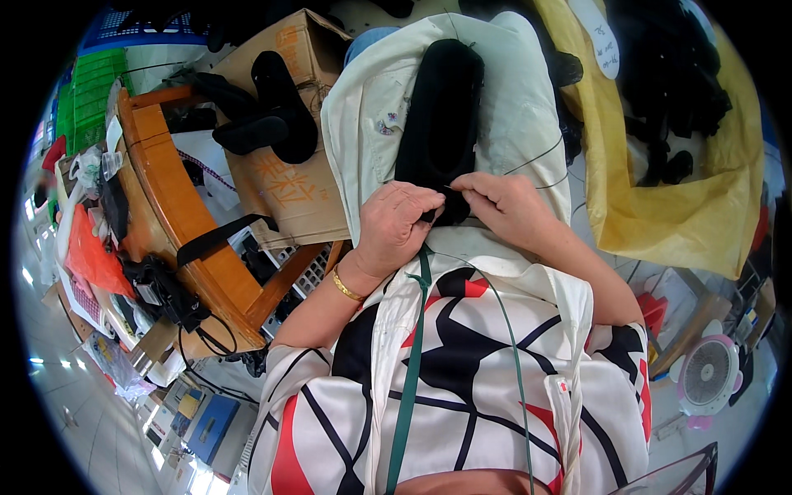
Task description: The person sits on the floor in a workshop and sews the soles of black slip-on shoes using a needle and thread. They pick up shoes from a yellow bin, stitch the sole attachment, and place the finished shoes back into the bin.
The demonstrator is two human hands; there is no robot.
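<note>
Both hands, left hand [394, 224] and right hand [505, 206], are pinching the near end of the black slipper [441, 115] lying on the cream cloth [516, 107] over the lap; I'd be keeping the grip tight, fingertips close.

A brown cardboard box [289, 165] with orange markings on its side is seen at the upper left, propped against a wooden bench [177, 202]. A large yellow bag [668, 198] is spread open at the right, and a white oval label [601, 37] is attached near its top edge.
</note>
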